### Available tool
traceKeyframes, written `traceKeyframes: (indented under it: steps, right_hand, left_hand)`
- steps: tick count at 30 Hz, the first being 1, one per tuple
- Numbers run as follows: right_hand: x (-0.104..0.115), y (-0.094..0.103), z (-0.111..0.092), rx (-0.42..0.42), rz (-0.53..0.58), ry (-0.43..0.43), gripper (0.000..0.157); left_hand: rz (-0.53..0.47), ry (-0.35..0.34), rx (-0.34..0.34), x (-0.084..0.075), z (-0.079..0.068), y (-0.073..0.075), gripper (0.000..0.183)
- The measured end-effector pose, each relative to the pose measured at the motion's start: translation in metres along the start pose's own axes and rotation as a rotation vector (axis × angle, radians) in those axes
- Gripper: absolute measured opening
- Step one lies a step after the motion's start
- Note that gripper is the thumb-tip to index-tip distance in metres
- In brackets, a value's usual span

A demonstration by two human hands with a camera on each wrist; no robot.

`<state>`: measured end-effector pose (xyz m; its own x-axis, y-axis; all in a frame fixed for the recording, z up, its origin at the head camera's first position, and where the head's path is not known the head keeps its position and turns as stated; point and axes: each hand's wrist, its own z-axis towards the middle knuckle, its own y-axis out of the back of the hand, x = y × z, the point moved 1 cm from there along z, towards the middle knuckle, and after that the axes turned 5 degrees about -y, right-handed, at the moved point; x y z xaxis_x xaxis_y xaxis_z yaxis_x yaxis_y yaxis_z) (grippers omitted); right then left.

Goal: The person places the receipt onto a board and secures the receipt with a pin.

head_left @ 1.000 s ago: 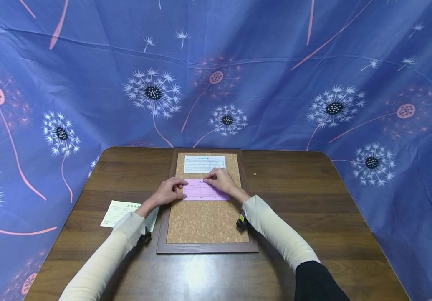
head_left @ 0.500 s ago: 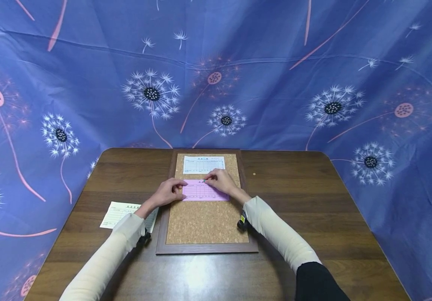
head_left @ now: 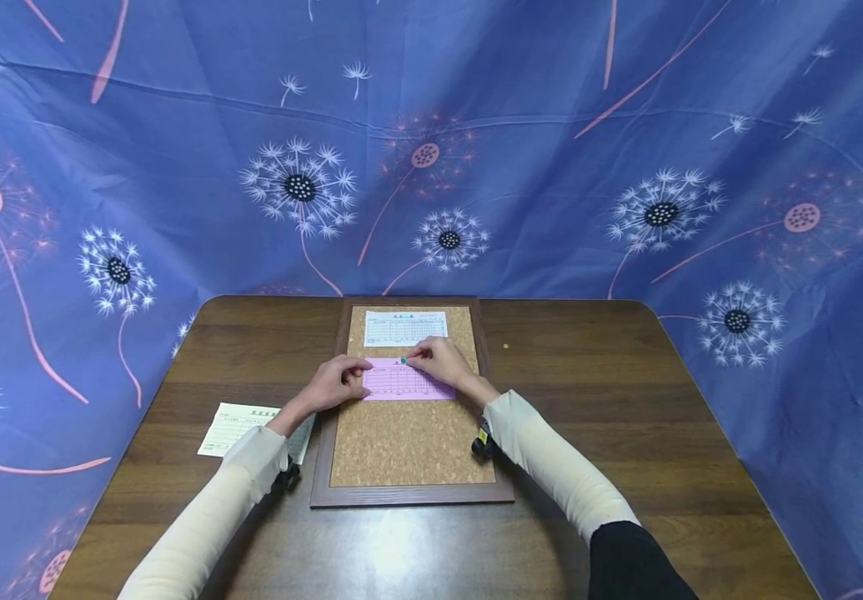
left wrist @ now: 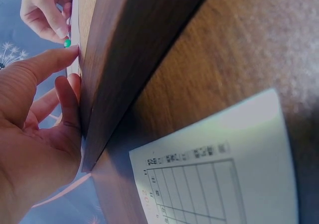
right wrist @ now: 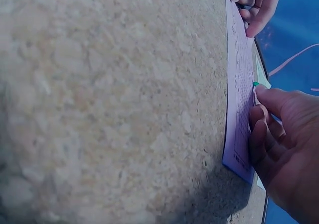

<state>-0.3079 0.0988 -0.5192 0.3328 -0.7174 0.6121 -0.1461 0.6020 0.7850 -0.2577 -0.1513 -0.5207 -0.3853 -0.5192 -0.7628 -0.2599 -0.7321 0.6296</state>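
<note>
A pink printed slip [head_left: 407,382] lies across the middle of a wood-framed cork board [head_left: 412,450]. My left hand [head_left: 335,383] presses the slip's left edge, finger and thumb spread toward its two corners. At the slip's top edge is a green push pin [head_left: 403,360]; my right hand [head_left: 439,360] pinches it with its fingertips, and part of the green head shows. The right wrist view has the same push pin [right wrist: 255,84] at the tip of the thumb. How deep its point goes is hidden.
A white slip [head_left: 405,329] lies on the board above the pink one. Left of the board, a pale yellow-green slip [head_left: 239,429] rests on the wooden table [head_left: 604,417], partly under the left forearm. A small yellowish speck [head_left: 506,346] lies to the right.
More of the green push pin shows beside the right fingertips than a second ago. Both hands and the pink slip stay in nearly the same place; the head view shifts slightly.
</note>
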Motion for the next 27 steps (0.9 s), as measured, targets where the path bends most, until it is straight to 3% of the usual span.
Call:
traceKeyframes:
  steps: [15,27]
  right_hand:
    - [0.0058,-0.0017,0.0002,-0.021,-0.051,-0.051,0.013]
    - [0.0085,0.0053,0.0044,0.119,0.056,-0.153,0.019]
  left_hand:
    - [0.003,-0.004,-0.009,-0.0041,-0.0007,0.0022,0.041]
    - [0.014,0.0,0.008,-0.005,-0.0008,0.0011,0.039]
